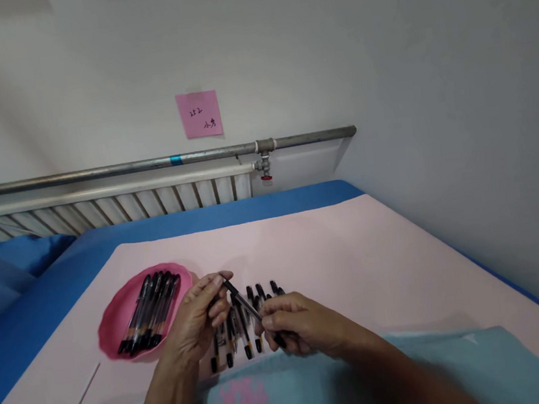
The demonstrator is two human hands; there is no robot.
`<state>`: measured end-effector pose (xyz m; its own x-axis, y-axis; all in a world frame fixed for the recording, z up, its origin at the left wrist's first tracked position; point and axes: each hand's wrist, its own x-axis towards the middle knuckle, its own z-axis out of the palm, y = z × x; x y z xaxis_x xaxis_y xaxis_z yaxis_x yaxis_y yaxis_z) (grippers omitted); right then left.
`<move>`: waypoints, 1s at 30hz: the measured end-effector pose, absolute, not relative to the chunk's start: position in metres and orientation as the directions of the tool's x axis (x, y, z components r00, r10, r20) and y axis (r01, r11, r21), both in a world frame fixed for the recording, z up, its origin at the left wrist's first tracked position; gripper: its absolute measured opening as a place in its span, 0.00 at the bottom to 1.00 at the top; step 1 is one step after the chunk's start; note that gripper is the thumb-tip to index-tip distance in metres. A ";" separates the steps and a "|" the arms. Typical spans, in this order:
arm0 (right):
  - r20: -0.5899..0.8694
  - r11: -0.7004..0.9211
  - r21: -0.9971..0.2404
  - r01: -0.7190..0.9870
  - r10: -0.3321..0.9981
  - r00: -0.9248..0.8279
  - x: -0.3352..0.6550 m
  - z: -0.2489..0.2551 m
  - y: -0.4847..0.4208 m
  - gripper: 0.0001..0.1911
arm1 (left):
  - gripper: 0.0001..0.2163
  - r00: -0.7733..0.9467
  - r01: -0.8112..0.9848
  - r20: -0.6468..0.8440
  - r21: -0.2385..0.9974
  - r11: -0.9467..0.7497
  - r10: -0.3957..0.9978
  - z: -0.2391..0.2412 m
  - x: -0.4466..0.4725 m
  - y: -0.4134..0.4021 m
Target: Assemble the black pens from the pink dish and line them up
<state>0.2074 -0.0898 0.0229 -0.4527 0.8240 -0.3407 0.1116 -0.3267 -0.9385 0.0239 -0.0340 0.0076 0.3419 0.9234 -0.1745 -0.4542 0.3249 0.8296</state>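
Observation:
Both hands hold one black pen (pixel 243 302) above a row of several pens (pixel 245 336) lying on the pink sheet. My left hand (pixel 200 318) pinches the pen's upper end with thumb and fingers. My right hand (pixel 297 324) grips its lower end, fingers curled closed. A pink dish (pixel 116 312) to the left holds several more black pens (pixel 150 312), lying side by side.
The pink sheet (pixel 354 250) covers a blue-topped surface (pixel 27 310). A light blue patterned cloth (pixel 274 398) lies at the near edge. Behind stand a radiator (pixel 103 209), a metal pipe (pixel 147 164) and a wall with a pink note (pixel 198 114).

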 end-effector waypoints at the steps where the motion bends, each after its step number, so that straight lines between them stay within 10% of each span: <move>1: -0.334 -0.323 -0.941 0.103 0.829 -0.449 0.207 0.023 -0.090 0.08 | 0.10 0.323 -0.460 -0.169 0.832 0.311 0.931 0.008 0.025 -0.034; 14: -0.116 -0.090 -0.976 0.197 0.986 -0.123 0.199 0.020 -0.094 0.05 | 0.12 0.160 -0.490 -0.158 0.844 0.218 0.974 0.007 0.032 -0.033; 20: -0.335 -0.436 -0.893 -0.113 0.810 -0.482 0.203 0.019 -0.091 0.18 | 0.11 0.181 -0.518 -0.121 0.832 0.199 0.976 0.008 0.032 -0.035; 26: -0.204 -0.224 -0.972 -0.065 0.951 -0.230 0.202 0.014 -0.090 0.08 | 0.12 0.154 -0.515 -0.121 0.837 0.184 0.981 0.007 0.032 -0.034; 30: -0.303 -0.388 -0.908 -0.160 0.870 -0.388 0.201 0.017 -0.091 0.13 | 0.12 0.154 -0.517 -0.107 0.838 0.172 0.982 0.007 0.033 -0.034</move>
